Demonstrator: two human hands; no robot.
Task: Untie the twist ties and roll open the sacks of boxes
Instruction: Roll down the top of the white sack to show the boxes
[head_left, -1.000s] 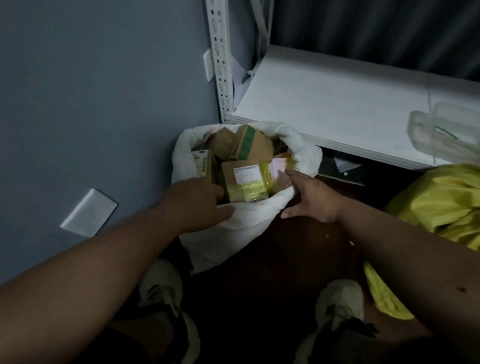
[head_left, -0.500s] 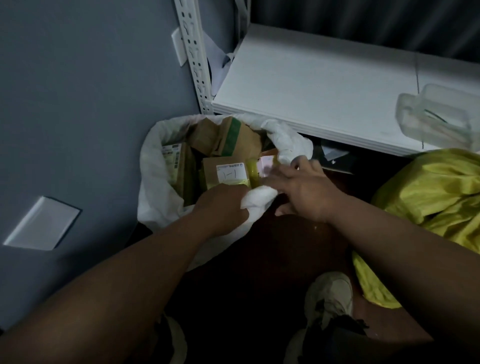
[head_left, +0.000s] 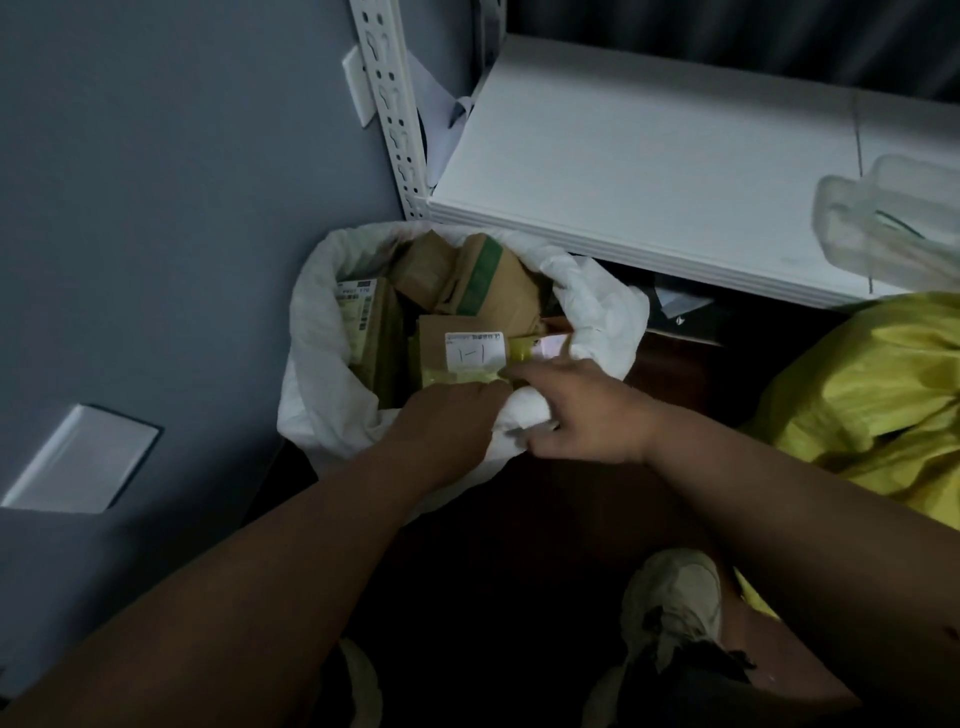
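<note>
A white sack (head_left: 317, 364) stands open on the floor against the grey wall, its mouth rolled down into a thick rim. Inside are several brown cardboard boxes (head_left: 488, 291), one with a white label and yellow tape (head_left: 470, 353). My left hand (head_left: 447, 421) grips the near part of the rolled rim, fingers curled over it. My right hand (head_left: 576, 410) is right beside it on the same rim, fingers pressed into the white fabric. A yellow sack (head_left: 878, 384) lies bunched at the right. No twist tie is visible.
A white shelf board (head_left: 649, 156) on a perforated metal upright (head_left: 389, 104) overhangs the sack's far side. A clear plastic container (head_left: 893, 218) sits at the shelf's right end. My shoes (head_left: 675, 597) are on the dark floor below.
Both hands have come together on the near rim of the white sack; the left hand moved right along it. The camera view shifted so the sack sits further left and lower.
</note>
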